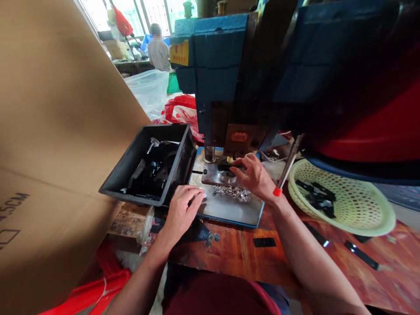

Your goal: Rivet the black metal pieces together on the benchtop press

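My right hand (pixel 252 173) pinches a small black plate (pixel 225 166) over the round metal die (pixel 227 176), under the head of a blue press (pixel 213 57). Its fingers partly cover the plate. My left hand (pixel 185 204) is at the left edge of the press's metal base (pixel 226 210). Its thumb and forefinger are closed together, and what lies between the tips is too small to make out. Between the two hands, a pile of small shiny metal pieces (pixel 231 192) lies on the base.
A black bin (pixel 108 186) holding dark parts stands left, beside a large cardboard box (pixel 59 109). At right, a pale green basket (pixel 367 210) holds black plates. A red-tipped lever (pixel 290 162) touches or overlaps my right wrist. Loose black plates (pixel 264 242) lie on the wooden table (pixel 229 258).
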A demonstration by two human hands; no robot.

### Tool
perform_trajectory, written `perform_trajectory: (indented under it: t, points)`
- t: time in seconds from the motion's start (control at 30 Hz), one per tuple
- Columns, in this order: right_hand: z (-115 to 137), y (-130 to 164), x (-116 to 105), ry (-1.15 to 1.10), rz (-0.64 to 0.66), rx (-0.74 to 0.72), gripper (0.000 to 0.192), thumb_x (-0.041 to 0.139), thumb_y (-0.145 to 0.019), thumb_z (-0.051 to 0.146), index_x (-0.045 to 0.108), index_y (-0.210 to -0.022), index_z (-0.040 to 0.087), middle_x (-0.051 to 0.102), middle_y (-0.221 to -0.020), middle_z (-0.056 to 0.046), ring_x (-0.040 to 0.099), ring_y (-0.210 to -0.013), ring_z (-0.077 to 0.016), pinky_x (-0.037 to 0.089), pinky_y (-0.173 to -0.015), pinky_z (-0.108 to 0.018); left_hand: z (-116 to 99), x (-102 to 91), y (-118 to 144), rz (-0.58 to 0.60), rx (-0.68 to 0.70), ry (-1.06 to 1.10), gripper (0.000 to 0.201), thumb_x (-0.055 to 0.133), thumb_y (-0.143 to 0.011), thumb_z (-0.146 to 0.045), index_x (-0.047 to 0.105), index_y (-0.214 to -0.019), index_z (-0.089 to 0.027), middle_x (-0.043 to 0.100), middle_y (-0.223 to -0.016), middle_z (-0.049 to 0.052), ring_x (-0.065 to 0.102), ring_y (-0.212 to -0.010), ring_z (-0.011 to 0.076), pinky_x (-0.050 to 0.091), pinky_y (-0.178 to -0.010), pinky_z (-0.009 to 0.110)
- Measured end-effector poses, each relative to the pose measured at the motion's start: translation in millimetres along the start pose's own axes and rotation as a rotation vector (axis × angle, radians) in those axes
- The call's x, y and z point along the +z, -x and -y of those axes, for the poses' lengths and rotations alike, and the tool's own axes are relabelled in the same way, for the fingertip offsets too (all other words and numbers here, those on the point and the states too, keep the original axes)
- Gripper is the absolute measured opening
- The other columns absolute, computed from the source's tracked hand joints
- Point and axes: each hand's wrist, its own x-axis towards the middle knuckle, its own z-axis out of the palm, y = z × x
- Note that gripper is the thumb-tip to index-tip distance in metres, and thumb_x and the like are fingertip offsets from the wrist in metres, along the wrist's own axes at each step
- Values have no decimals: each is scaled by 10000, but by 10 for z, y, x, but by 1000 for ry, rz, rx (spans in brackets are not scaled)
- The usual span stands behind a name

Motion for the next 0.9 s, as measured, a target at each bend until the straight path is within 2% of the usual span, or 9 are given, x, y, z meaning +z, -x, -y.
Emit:
perform_trajectory:
  t: [0.13, 0.23, 0.3, 0.37, 0.47, 0.6, 0.7, 0.77, 0.9]
  points:
    - [16, -32, -5, -67, -9, 45, 165, 635, -934, 385, 640, -899, 223, 626, -976, -86, 592, -942, -243, 497, -911, -439, -55, 58, -38, 41, -102, 118, 179, 630, -1017, -298, 789, -972, -232, 763, -1025, 64, 663, -986, 219, 522, -798, 327]
    - [88, 10, -41, -246, 13, 181, 179, 669, -894, 394, 625, -878, 221, 646, -869, -39, 577, -786, -187, 482, -756, -366, -141, 127, -113, 81, -267, 315, 206, 645, -1001, -361, 792, -999, -217, 766, -1033, 67, 687, -909, 191, 495, -711, 289]
    - [168, 88, -79, -407, 65, 278, 227, 695, -871, 436, 635, -887, 218, 639, -797, -8, 551, -716, -160, 444, -659, -322, -205, 168, -170, 104, -440, 521, 280, 680, -969, -429, 772, -1098, -198, 766, -1014, 74, 702, -839, 175, 468, -638, 263]
    - [262, 200, -124, -541, 135, 346, 270, 722, -850, 469, 648, -890, 212, 640, -784, 3, 551, -708, -150, 429, -629, -299, -266, 195, -215, 165, -586, 725, 397, 722, -925, -496, 745, -1156, -174, 763, -986, 82, 706, -753, 159, 409, -544, 233]
    - [390, 385, -186, -609, 235, 381, 289, 742, -854, 482, 669, -893, 206, 658, -820, 2, 573, -749, -147, 455, -679, -295, -338, 213, -233, 283, -670, 889, 431, 785, -857, -531, 746, -1042, -143, 761, -918, 90, 687, -652, 132, 342, -481, 205]
    - [480, 599, -213, -628, 312, 401, 312, 685, -917, 516, 690, -951, 206, 658, -821, 4, 572, -725, -139, 473, -675, -288, -401, 218, -173, 316, -744, 893, 387, 822, -792, -502, 734, -839, -129, 762, -815, 94, 632, -561, 107, 309, -444, 200]
    - [528, 738, -186, -560, 278, 406, 338, 598, -985, 532, 705, -1042, 216, 680, -846, -9, 599, -749, -150, 496, -688, -297, -442, 217, -109, 299, -803, 840, 352, 813, -767, -469, 735, -783, -127, 765, -787, 99, 607, -518, 101, 291, -418, 203]
    - [571, 816, -151, -523, 264, 386, 336, 617, -981, 530, 708, -1086, 224, 713, -901, -20, 623, -792, -159, 506, -710, -299, -470, 220, -71, 299, -815, 811, 337, 798, -767, -458, 735, -761, -127, 763, -770, 95, 596, -499, 97, 293, -410, 202]
    - [601, 915, -76, -519, 336, 389, 309, 676, -946, 514, 727, -977, 211, 718, -847, -7, 605, -736, -145, 479, -662, -279, -514, 238, -20, 301, -830, 782, 323, 778, -766, -447, 736, -756, -127, 756, -738, 89, 588, -475, 95, 289, -397, 197]
